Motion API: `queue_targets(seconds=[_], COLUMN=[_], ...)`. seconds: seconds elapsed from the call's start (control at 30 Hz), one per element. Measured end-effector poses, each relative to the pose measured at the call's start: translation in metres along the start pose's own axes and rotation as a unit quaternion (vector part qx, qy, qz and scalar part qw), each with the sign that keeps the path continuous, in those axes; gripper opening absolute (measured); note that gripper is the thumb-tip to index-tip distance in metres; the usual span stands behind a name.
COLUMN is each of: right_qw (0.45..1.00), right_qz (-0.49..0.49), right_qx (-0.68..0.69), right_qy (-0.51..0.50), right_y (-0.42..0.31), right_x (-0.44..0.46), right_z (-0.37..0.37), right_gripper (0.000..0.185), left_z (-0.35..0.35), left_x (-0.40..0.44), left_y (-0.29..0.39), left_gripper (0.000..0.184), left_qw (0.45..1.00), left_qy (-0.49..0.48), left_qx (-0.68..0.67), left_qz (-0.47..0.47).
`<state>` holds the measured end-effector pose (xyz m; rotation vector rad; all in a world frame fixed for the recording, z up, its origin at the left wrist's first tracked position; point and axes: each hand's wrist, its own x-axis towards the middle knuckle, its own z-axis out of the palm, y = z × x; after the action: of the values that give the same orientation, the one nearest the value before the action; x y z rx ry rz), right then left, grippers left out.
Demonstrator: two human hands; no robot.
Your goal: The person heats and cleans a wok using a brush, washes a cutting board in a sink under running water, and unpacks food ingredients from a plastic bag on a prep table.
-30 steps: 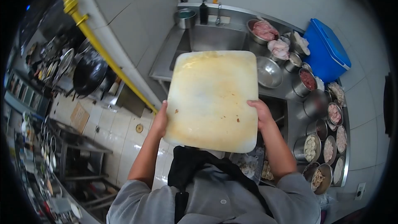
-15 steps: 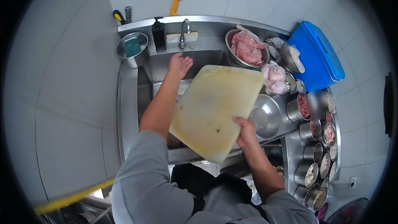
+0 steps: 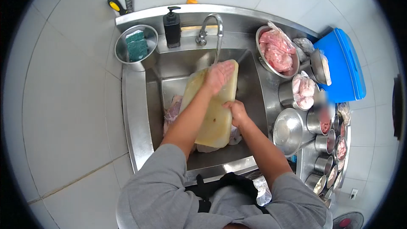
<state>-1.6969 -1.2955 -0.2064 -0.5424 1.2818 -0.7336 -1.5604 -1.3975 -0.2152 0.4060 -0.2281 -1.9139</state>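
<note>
A yellowed white cutting board is held tilted inside the steel sink, below the faucet. My right hand grips its right edge, thumb on the upper face. My left hand is open with fingers stretched out, over the board's upper part and just under the spout. A thin stream of water appears to come down by the left fingers. Raw meat lies in the sink, partly hidden by the board and my left forearm.
A black pump bottle and a steel bowl with green scouring pads stand behind the sink. To the right are a bowl of bagged meat, a strainer, a blue cooler and several steel pots of meat.
The cutting board has gone down into the sink and tilted more steeply. My left hand has moved right, over the board under the faucet; my right hand still grips its edge.
</note>
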Motion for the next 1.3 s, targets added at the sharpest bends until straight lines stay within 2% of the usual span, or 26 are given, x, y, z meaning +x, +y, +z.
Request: queue_targets(seconds=[0.07,0.13,0.2,0.27,0.3,0.37,0.43,0.47,0.53,0.6,0.63,0.7,0.73,0.77,0.8,0.83,0.87,0.9,0.97,1.03,1.1,1.17,1.2,1.23,1.27,1.3], right_qw=[1.000,0.999,1.000,1.000,1.000,0.998,0.998,0.998,0.997,0.996,0.998,0.998,0.997,0.996,0.996,0.993,0.988,0.988,0.984,0.979,0.970,0.984,0.989,0.957,0.921,0.939], right_qz=[0.015,0.032,0.003,0.016,0.017,0.056,0.050,0.041,0.048,0.054,0.027,-0.001,-0.007,-0.014,-0.015,-0.058,-0.103,-0.103,-0.146,-0.153,-0.205,-0.132,-0.024,0.086,-0.014,0.024], right_qx=[-0.023,-0.008,-0.001,-0.007,-0.006,-0.003,0.006,0.018,0.020,0.025,0.019,0.015,-0.008,-0.030,-0.025,-0.040,-0.057,-0.056,-0.022,-0.072,-0.113,-0.104,0.038,0.176,0.165,0.130], right_qy=[0.003,0.019,-0.013,-0.004,-0.001,0.037,0.036,0.038,0.052,0.068,0.060,0.055,0.071,0.085,0.086,0.095,0.103,0.103,0.101,0.114,0.070,-0.061,-0.138,-0.213,-0.352,-0.316], right_y=[-0.005,-0.015,-0.019,-0.021,-0.024,-0.032,-0.030,-0.029,-0.037,-0.039,-0.035,-0.029,-0.024,-0.021,-0.016,-0.013,-0.010,-0.005,0.011,0.033,0.052,0.037,0.023,0.008,-0.005,-0.014], right_x=[0.016,0.034,0.048,0.049,0.044,0.040,0.055,0.059,0.054,0.055,0.056,0.054,0.050,0.046,0.038,0.026,0.015,0.003,-0.024,-0.058,-0.105,-0.160,-0.172,-0.181,-0.189,-0.190], right_z=[0.004,0.009,0.012,0.021,0.027,0.042,0.044,0.044,0.052,0.056,0.057,0.053,0.051,0.050,0.050,0.049,0.048,0.045,0.039,0.024,0.014,-0.009,-0.029,-0.053,-0.073,-0.087], right_gripper=[0.029,0.029,0.031,0.024,0.024,0.027,0.033,0.039,0.034,0.030,0.029,0.028,0.026,0.025,0.025,0.023,0.022,0.022,0.025,0.029,0.029,0.044,0.058,0.074,0.087,0.085], left_z=[-0.014,-0.060,-0.039,-0.133,-0.132,-0.131,-0.148,-0.114,-0.067,-0.061,-0.063,-0.110,-0.157,-0.152,-0.149,-0.147,-0.146,-0.147,-0.150,-0.145,-0.136,-0.136,-0.122,-0.110,-0.143,-0.175], left_x=[-0.021,-0.045,-0.120,-0.131,-0.131,-0.111,-0.052,-0.044,-0.040,-0.033,-0.041,-0.070,-0.087,-0.128,-0.152,-0.176,-0.192,-0.202,-0.212,-0.211,-0.197,-0.188,-0.183,-0.173,-0.149,-0.124], left_y=[-0.025,-0.073,-0.067,-0.075,-0.069,-0.045,-0.036,-0.038,-0.025,-0.017,-0.015,-0.025,-0.039,-0.019,-0.029,-0.041,-0.051,-0.064,-0.086,-0.080,-0.067,-0.042,-0.026,-0.007,-0.002,0.000], left_gripper=[0.052,0.066,0.067,0.065,0.065,0.062,0.061,0.060,0.059,0.060,0.060,0.058,0.059,0.060,0.060,0.061,0.061,0.061,0.062,0.065,0.068,0.075,0.076,0.077,0.076,0.075], left_qw=[0.945,0.823,0.699,0.660,0.662,0.702,0.740,0.764,0.785,0.825,0.825,0.740,0.767,0.737,0.734,0.840,0.871,0.871,0.904,0.908,0.913,0.919,0.909,0.893,0.895,0.897], left_qy=[0.034,0.018,0.070,0.096,0.094,0.329,0.103,0.134,0.165,0.058,0.058,0.118,0.197,0.212,0.210,0.355,0.468,0.468,0.380,0.389,0.385,0.340,0.337,0.333,0.318,0.300], left_qx=[0.311,0.520,0.690,0.739,0.738,0.623,0.665,0.630,0.593,0.558,0.558,0.660,0.611,0.633,0.636,0.394,0.115,0.115,-0.184,-0.130,-0.076,0.091,0.172,0.251,0.275,0.299], left_qz=[0.090,0.227,0.173,0.098,0.096,-0.101,-0.012,0.028,0.072,0.069,0.069,0.045,-0.007,-0.109,-0.111,-0.111,-0.099,-0.099,-0.070,-0.090,-0.109,-0.178,-0.177,-0.171,-0.150,-0.129])
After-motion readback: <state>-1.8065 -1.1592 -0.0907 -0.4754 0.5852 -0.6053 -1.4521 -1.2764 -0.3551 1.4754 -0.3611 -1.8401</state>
